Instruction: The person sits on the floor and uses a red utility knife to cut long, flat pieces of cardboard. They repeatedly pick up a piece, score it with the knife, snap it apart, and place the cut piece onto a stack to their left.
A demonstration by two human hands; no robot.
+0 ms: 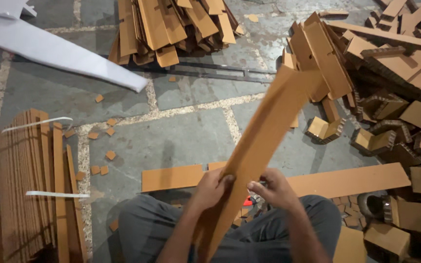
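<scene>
While the stone-slab floor [181, 131] around the seated person is strewn with brown cardboard, the largest masses are the loose heap of folded corner pieces [391, 83] to the right, the stack of flat cut blanks [171, 27] ahead, and the strapped bundle of strips [28, 180] to the left, with a white board [59, 51] lying beyond it. A long flat cardboard strip [317, 180] lies across the floor just past the knees. The item in hand, a long brown cardboard strip [261, 146], slants up from the lap toward the heap. The left hand [213, 187] is closed around its left edge and the right hand [271, 187] pinches its right edge, both low on its length. It appears light and fairly stiff, though likely to crease or buckle under side load; grip near the lower middle on both edges seems sound. Small offcut squares [104, 163] dot the floor. A small red object [247, 200] below the hands cannot be identified.
</scene>
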